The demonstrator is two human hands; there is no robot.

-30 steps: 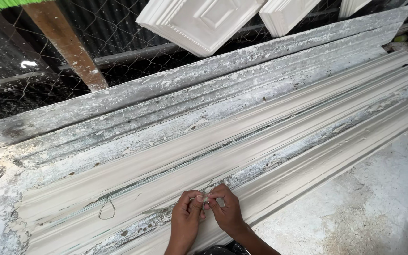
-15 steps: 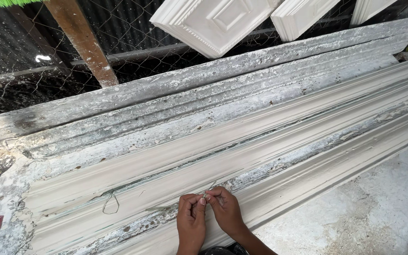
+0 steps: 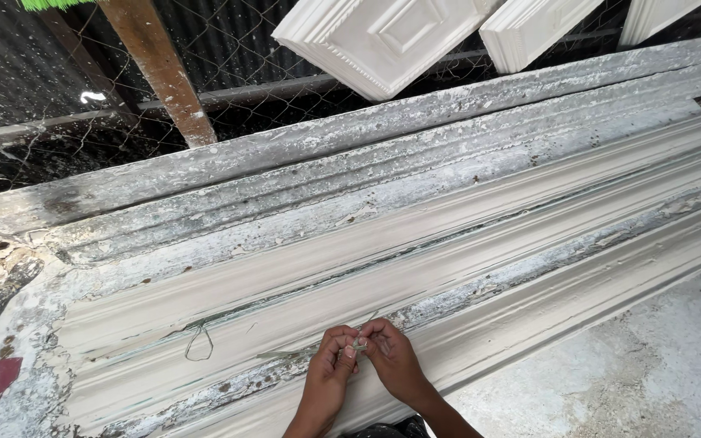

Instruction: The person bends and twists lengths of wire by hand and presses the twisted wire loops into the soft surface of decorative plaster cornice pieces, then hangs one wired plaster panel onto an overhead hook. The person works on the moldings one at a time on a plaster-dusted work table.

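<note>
1. Outdoor casting yard: rough concrete floor (image 3: 651, 357) at the near right, and a long white plaster moulding (image 3: 464, 268) lying on a weathered bed that runs from lower left to upper right.
2. Nearest the camera, left hand (image 3: 330, 365) and right hand (image 3: 391, 357) meet fingertip to fingertip over the near edge of the moulding, both pinched shut on one small thing.
3. That thing reads as the end of a thin wire (image 3: 357, 345), held between the two hands just above the plaster; its exact form is too small to tell.
4. Judgement: the step appears to be twisting or bending the wire end. It would go best with the pinch kept close to the bend, both wrists steady, and no weight pressed on the moulding's edge.
5. Left of the hands, well apart, a wire loop (image 3: 198, 345) lies on the moulding's face.
6. Farther back, a flaking grey board (image 3: 285, 158) borders the bed.
7. Beyond it stand chain-link fence (image 3: 34, 138), a paint-spattered wooden post (image 3: 160, 69) and white panels (image 3: 383, 40) leaning on the fence.
</note>
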